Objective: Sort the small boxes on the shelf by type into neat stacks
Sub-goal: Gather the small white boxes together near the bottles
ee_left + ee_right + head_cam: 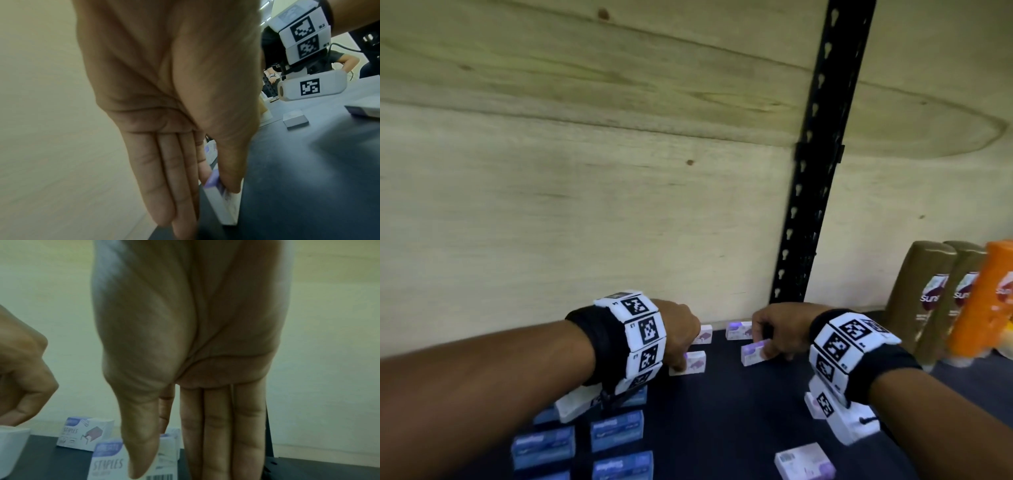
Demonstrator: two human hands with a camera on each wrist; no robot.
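On the dark shelf (pixel 722 411) stand small white-and-purple staples boxes and blue boxes. My left hand (pixel 680 342) pinches one upright white staples box (pixel 692 364) between thumb and fingers; the left wrist view shows that box (pixel 223 206) held at its purple end. My right hand (pixel 770 337) holds another white staples box (pixel 751 353), thumb on its front and fingers behind, as the right wrist view shows on the box (pixel 107 464). Two more white boxes (pixel 704 334) (pixel 738 329) stand against the back wall. Several blue boxes (pixel 616 430) sit in rows at the front left.
A white box (pixel 803 460) lies flat at the front right, and another (pixel 812 406) is half hidden by my right wrist. Brown bottles (pixel 923 301) and an orange bottle (pixel 983 301) stand at the far right. A black slotted post (pixel 815 171) rises against the plywood back wall (pixel 585 171).
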